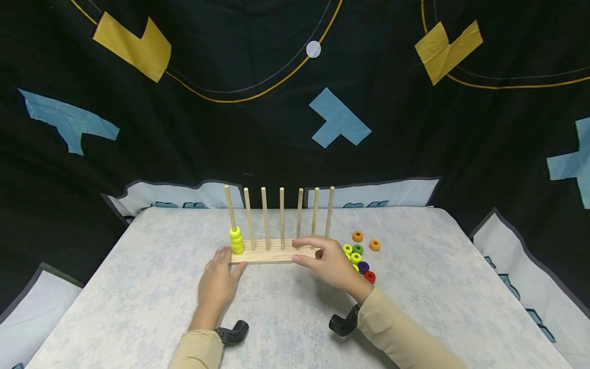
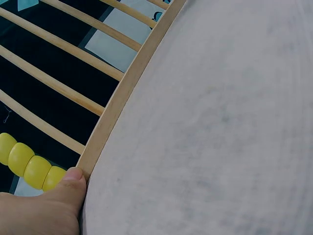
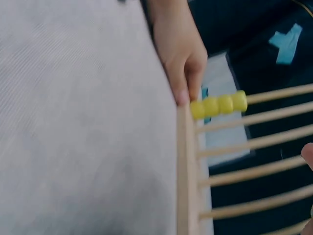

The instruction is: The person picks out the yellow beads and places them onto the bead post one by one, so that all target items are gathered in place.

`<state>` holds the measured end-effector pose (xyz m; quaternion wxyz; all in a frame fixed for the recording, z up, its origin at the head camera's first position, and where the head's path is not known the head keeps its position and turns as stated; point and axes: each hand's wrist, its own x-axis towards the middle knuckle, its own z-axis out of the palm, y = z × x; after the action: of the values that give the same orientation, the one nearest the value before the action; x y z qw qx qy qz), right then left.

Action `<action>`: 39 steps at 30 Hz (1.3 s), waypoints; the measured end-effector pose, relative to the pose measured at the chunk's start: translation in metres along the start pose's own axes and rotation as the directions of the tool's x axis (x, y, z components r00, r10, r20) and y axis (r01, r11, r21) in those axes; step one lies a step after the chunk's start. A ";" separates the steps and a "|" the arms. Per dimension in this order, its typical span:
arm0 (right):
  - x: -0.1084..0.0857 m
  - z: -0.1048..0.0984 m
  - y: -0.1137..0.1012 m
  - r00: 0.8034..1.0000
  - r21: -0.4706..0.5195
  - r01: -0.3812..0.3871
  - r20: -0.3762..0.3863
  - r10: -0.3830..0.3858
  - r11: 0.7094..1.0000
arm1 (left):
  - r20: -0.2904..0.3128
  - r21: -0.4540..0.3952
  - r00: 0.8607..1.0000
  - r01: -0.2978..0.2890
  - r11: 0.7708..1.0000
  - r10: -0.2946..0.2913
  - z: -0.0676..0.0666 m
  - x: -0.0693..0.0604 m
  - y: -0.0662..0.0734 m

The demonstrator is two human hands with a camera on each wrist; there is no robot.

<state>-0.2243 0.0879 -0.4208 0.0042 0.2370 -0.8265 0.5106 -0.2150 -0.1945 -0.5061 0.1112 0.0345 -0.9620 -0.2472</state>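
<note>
A wooden peg rack [image 1: 267, 258] with several upright pegs stands before me. Several yellow beads [image 1: 236, 241] are stacked on its leftmost peg; the other pegs look bare. My left hand [image 1: 215, 287] rests at the rack's left end, its thumb [image 2: 73, 178] against the front edge near the lowest bead. Over the rack's right part, my right hand [image 1: 334, 264] has thumb and index finger apart, with nothing visible between them in the head view. A sliver of yellow shows by its fingers at the right wrist view's edge; what it belongs to is unclear.
Loose beads lie right of the rack, partly behind my right hand: yellow beads [image 1: 356, 258], a green bead [image 1: 357, 249], a blue bead [image 1: 363, 267], a red bead [image 1: 370, 277] and two orange beads [image 1: 375, 245]. A dark curtain [image 1: 276, 143] hangs behind the table [image 1: 152, 277].
</note>
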 end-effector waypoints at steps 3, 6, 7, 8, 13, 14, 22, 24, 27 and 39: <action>-0.006 -0.008 0.014 0.999 -0.010 -0.041 0.002 0.041 0.999 | 0.002 -0.006 1.000 -0.009 1.000 0.009 0.000 0.000 -0.002; -0.014 -0.017 0.030 0.999 -0.117 -0.037 -0.008 0.036 0.992 | 0.003 -0.005 1.000 -0.014 1.000 0.014 0.001 -0.001 -0.003; -0.017 -0.021 0.036 0.999 -0.165 -0.033 -0.016 0.031 0.986 | 0.003 -0.004 1.000 -0.015 1.000 0.015 0.001 -0.001 -0.003; -0.020 -0.025 0.042 0.999 -0.223 -0.031 -0.024 0.026 0.974 | 0.003 -0.003 1.000 -0.016 1.000 0.016 0.001 -0.001 -0.003; -0.037 -0.046 0.071 0.996 -0.414 -0.072 -0.080 0.043 0.908 | -0.003 0.001 1.000 -0.014 1.000 0.014 0.002 -0.001 -0.003; -0.039 -0.050 0.076 0.995 -0.425 -0.085 -0.089 0.052 0.901 | -0.006 0.002 1.000 -0.016 1.000 0.016 0.002 -0.001 -0.003; -0.053 -0.067 0.098 0.990 -0.450 -0.134 -0.099 0.100 0.883 | 0.007 0.007 1.000 -0.011 1.000 0.011 0.001 0.000 -0.004; -0.056 -0.068 0.099 0.991 -0.452 -0.128 -0.097 0.094 0.883 | 0.017 0.005 1.000 -0.006 1.000 0.006 0.000 0.000 -0.003; -0.058 -0.069 0.098 0.992 -0.453 -0.114 -0.100 0.077 0.884 | 0.028 0.004 1.000 0.000 1.000 0.000 0.000 0.000 -0.003; -0.060 -0.066 0.099 0.991 -0.463 -0.135 -0.077 0.112 0.876 | 0.015 0.000 1.000 -0.006 1.000 0.006 0.000 0.001 -0.002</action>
<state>-0.2257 0.2034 -0.4869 0.0484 0.1636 -0.9381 0.3015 -0.2156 -0.1962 -0.5068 0.1046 0.0299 -0.9628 -0.2472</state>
